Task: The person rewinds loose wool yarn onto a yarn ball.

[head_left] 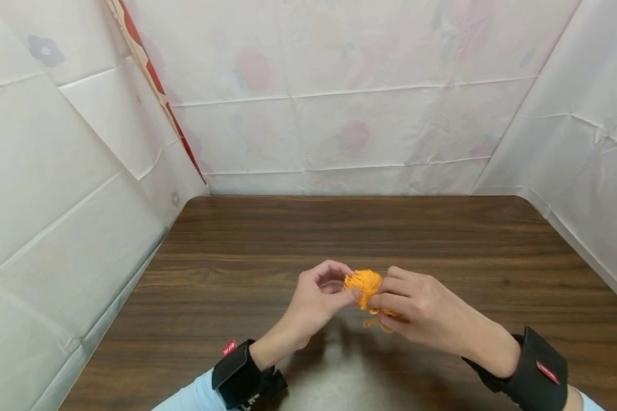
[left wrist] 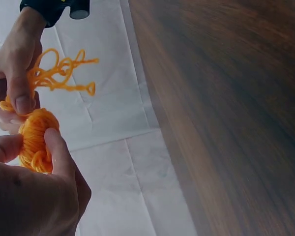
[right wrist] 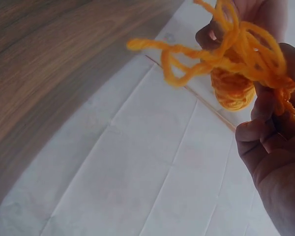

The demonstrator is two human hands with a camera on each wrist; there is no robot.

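**Two hands on a small ball of orange yarn**

Just below the middle of the head view, both hands meet over the dark wooden surface [head_left: 267, 240], holding a small ball of orange yarn [head_left: 364, 282] between them, lifted clear of the wood. The left hand [head_left: 316, 299] comes in from the lower left; its grip is narrow, thumb and forefinger pinching the ball's left side, as the left wrist view shows in its lower left corner, with the ball [left wrist: 35, 140] pressed between thumb and fingertip. The right hand [head_left: 421, 311] comes in from the lower right, its fingers curled round the ball's right side and round a bunch of loose yarn loops [head_left: 376, 322] that hang just beneath the hands. In the right wrist view those loops [right wrist: 211, 56] splay out toward the upper middle of the frame, with the ball [right wrist: 232, 88] behind them and the right hand's fingers [right wrist: 258, 135] closed over the strands at the right edge.

Each wrist wears a black strap: one at the lower left [head_left: 236, 374], one at the lower right [head_left: 537, 371]. White sheeting with a faint flower print [head_left: 339, 97] rises behind and beside the surface. No container shows in any view; the yarn sits only in the hands.
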